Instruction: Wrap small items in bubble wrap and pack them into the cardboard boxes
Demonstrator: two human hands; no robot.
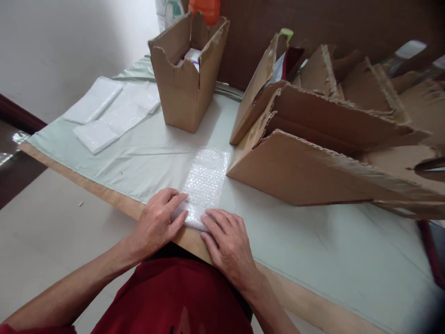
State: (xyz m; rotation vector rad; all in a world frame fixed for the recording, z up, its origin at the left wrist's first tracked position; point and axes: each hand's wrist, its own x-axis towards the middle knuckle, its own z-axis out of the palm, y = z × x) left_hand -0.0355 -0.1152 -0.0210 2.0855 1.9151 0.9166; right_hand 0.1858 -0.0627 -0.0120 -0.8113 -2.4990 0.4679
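A strip of bubble wrap [207, 178] lies on the pale green cloth [146, 157] at the near edge of the table. Its near end is rolled up under both hands. My left hand [158, 222] presses on the left side of the roll, fingers curled over it. My right hand [227, 241] rests on the right side of the roll, fingers bent and touching the wrap. What is inside the roll is hidden.
An open cardboard box [186, 76] stands at the back centre with white items inside. Several large open cardboard boxes [313, 153] lie on the right. Flat bubble wrap sheets [111, 111] lie at the back left. The table's wooden edge [104, 195] runs close to my body.
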